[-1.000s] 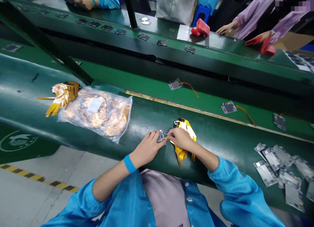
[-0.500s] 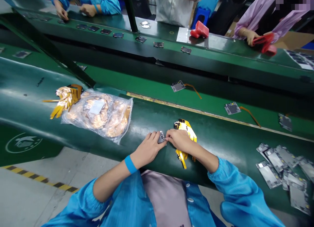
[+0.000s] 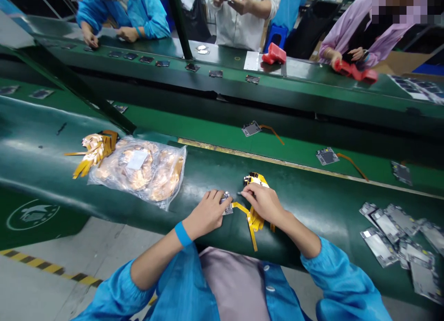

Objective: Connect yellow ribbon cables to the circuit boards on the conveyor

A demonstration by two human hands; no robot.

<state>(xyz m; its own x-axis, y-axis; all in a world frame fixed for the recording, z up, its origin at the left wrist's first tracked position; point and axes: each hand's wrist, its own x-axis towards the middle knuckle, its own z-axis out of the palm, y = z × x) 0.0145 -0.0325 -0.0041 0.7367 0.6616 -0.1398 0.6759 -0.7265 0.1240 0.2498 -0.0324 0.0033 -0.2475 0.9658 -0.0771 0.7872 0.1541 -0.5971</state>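
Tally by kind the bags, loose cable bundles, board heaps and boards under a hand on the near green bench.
Clear plastic cable bag: 1
Yellow-orange ribbon-cable bundles: 2
Heap of flat grey circuit boards: 1
Small grey circuit board under the left hand: 1
Total: 5

The bench (image 3: 312, 210) bears a bag (image 3: 163, 177); just left of the bag, orange strips (image 3: 93, 150); right of it, yellow strips (image 3: 255, 220); farther right, heaped boards (image 3: 411, 252).

Soft, pale glare lies across the green worktable (image 3: 312, 207); the frame's top is partly pixelated.
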